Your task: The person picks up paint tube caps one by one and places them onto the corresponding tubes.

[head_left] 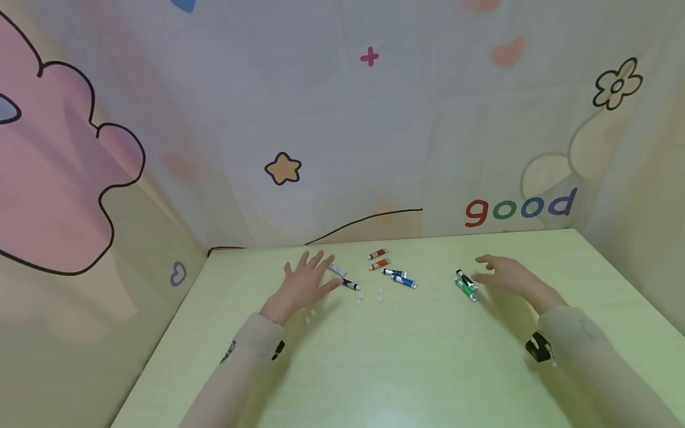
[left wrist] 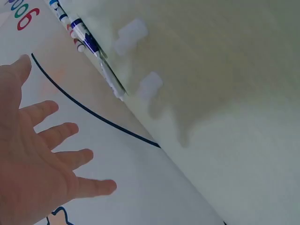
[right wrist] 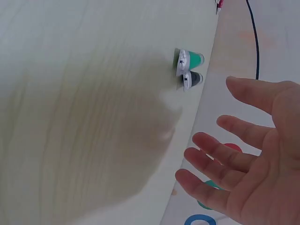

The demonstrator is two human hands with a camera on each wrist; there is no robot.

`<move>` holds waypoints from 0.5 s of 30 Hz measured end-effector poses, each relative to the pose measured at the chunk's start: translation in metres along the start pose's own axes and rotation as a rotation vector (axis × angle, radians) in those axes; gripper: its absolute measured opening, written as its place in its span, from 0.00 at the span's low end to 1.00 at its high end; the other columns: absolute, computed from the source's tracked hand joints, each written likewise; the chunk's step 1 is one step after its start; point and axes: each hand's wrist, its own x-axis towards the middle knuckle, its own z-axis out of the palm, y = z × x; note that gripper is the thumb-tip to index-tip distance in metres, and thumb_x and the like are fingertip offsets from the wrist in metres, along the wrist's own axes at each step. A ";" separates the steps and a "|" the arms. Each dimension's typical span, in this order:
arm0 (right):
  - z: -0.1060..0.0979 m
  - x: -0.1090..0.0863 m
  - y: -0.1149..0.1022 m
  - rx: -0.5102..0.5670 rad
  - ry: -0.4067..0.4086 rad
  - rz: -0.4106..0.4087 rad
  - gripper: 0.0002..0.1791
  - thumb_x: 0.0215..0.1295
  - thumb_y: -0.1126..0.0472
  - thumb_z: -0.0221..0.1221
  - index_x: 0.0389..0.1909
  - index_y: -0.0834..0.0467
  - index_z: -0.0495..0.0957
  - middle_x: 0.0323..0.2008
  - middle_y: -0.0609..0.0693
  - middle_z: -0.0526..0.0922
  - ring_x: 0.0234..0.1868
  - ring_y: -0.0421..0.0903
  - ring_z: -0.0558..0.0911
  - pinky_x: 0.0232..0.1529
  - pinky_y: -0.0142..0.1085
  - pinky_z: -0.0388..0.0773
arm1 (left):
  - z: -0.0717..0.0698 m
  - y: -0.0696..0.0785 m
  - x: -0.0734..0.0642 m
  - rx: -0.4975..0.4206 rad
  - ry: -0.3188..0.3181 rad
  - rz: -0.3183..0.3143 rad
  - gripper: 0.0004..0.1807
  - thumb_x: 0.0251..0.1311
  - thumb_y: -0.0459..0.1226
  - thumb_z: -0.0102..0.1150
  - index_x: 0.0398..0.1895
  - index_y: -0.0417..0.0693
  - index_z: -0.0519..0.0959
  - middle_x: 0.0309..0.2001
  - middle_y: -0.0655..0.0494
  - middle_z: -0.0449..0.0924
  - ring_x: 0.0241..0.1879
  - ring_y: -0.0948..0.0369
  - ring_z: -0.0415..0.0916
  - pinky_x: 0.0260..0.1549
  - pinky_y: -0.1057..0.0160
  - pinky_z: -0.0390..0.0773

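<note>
My left hand point(head_left: 304, 284), fingers spread and straight, is over the left part of the table. By its fingertips lie a white paint tube point(head_left: 338, 270) and a black-labelled paint tube point(head_left: 350, 285). My right hand point(head_left: 507, 277) hovers beside a green paint tube point(head_left: 466, 290) and a second black-labelled tube point(head_left: 464, 277), which lie side by side. The right wrist view shows its fingers point(right wrist: 225, 154) loosely extended, holding nothing. Between the hands are two blue tubes, one darker point(head_left: 393, 273) and one brighter point(head_left: 404, 282), and behind them a dark red tube point(head_left: 377, 254) and an orange-red tube point(head_left: 380, 264).
Several small whitish bits, among them one bit point(head_left: 380, 295) in front of the blue tubes, lie on the pale table point(head_left: 407, 362). A printed cloth point(head_left: 342, 131) hangs along the table's back edge and continues at both sides.
</note>
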 end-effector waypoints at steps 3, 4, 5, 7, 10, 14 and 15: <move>0.002 0.002 -0.001 0.029 -0.045 0.033 0.36 0.73 0.51 0.58 0.67 0.75 0.62 0.56 0.78 0.72 0.54 0.72 0.75 0.50 0.61 0.76 | -0.001 0.002 -0.003 -0.034 -0.015 0.017 0.39 0.71 0.61 0.49 0.79 0.54 0.58 0.78 0.45 0.53 0.76 0.38 0.45 0.65 0.25 0.47; 0.002 0.002 -0.001 0.027 -0.051 0.039 0.36 0.72 0.52 0.58 0.67 0.75 0.63 0.55 0.77 0.73 0.52 0.71 0.76 0.49 0.60 0.77 | -0.001 0.003 -0.004 -0.042 -0.018 0.023 0.39 0.71 0.60 0.50 0.79 0.54 0.59 0.78 0.44 0.54 0.76 0.38 0.47 0.65 0.26 0.48; 0.002 0.003 -0.002 0.026 -0.057 0.045 0.35 0.72 0.52 0.59 0.67 0.75 0.63 0.54 0.76 0.74 0.51 0.69 0.77 0.48 0.58 0.78 | -0.002 0.003 -0.005 -0.051 -0.022 0.028 0.39 0.71 0.59 0.51 0.79 0.53 0.59 0.77 0.44 0.55 0.76 0.38 0.48 0.65 0.26 0.49; 0.002 0.004 -0.002 0.024 -0.065 0.050 0.34 0.72 0.53 0.59 0.66 0.76 0.64 0.53 0.76 0.75 0.50 0.68 0.77 0.47 0.57 0.79 | -0.002 0.003 -0.005 -0.065 -0.025 0.032 0.38 0.71 0.57 0.54 0.78 0.51 0.61 0.76 0.43 0.58 0.74 0.39 0.53 0.65 0.28 0.52; 0.003 0.005 -0.002 0.013 -0.076 0.049 0.33 0.72 0.54 0.59 0.64 0.76 0.66 0.53 0.76 0.75 0.51 0.69 0.77 0.48 0.58 0.78 | -0.001 0.000 -0.006 -0.084 -0.031 0.017 0.36 0.70 0.53 0.58 0.75 0.48 0.64 0.73 0.40 0.63 0.71 0.40 0.60 0.65 0.32 0.60; 0.006 0.008 -0.001 0.010 -0.100 0.052 0.31 0.71 0.54 0.59 0.62 0.77 0.68 0.54 0.77 0.75 0.51 0.69 0.78 0.49 0.58 0.78 | 0.000 -0.011 -0.011 -0.119 -0.056 -0.031 0.32 0.69 0.49 0.61 0.72 0.46 0.69 0.68 0.40 0.69 0.67 0.42 0.67 0.62 0.41 0.68; 0.007 0.009 -0.001 0.011 -0.105 0.056 0.31 0.71 0.54 0.59 0.61 0.76 0.68 0.54 0.76 0.75 0.51 0.69 0.78 0.49 0.57 0.78 | -0.001 -0.015 -0.012 -0.134 -0.060 -0.042 0.31 0.69 0.47 0.61 0.71 0.46 0.70 0.67 0.41 0.71 0.65 0.43 0.69 0.61 0.43 0.70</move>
